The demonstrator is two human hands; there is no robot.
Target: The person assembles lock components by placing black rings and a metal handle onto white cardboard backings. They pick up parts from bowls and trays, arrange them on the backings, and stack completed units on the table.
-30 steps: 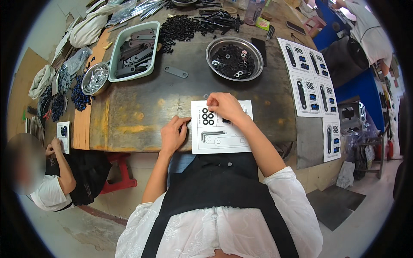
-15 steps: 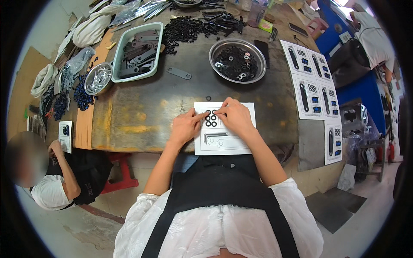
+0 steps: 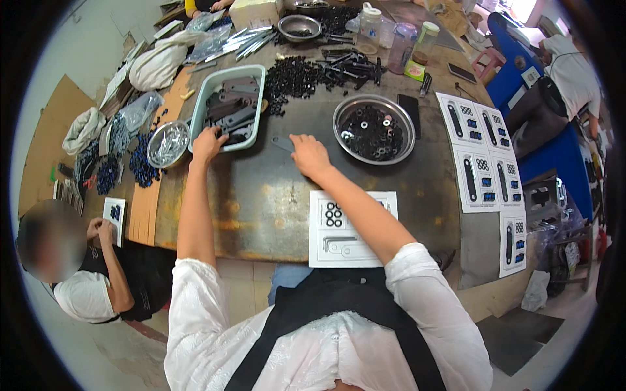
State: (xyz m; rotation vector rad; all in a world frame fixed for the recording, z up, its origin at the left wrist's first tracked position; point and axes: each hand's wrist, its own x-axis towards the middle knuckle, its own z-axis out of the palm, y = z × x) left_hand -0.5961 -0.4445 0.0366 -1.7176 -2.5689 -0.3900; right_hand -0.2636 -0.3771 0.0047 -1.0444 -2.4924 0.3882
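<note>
At the near end of the pale green plastic bin [image 3: 259,91], my left hand [image 3: 206,144] has its fingers curled over the rim, among dark flat metal bars [image 3: 236,98]. What those fingers grip is hidden. My right hand [image 3: 310,155] reaches over the table with its fingers closed on the right end of a flat grey metal bar [image 3: 282,143] with a hole in it. Under my right forearm lies a white printed sheet [image 3: 319,251], with several black rings [image 3: 334,215] in rows and outlines of a bar and hex keys.
A steel bowl of dark washers [image 3: 411,140] stands at right, a small bowl of silver pieces [image 3: 171,144] left of the bin. Black parts [image 3: 293,78] are heaped behind. Printed sheets [image 3: 484,159] line the right edge. A co-worker [image 3: 98,287] sits at left.
Both hands have left the rings on the sheet. The left went forward and left to the bin, the right forward to the loose grey bar. The view has shifted, showing more of the far table.
</note>
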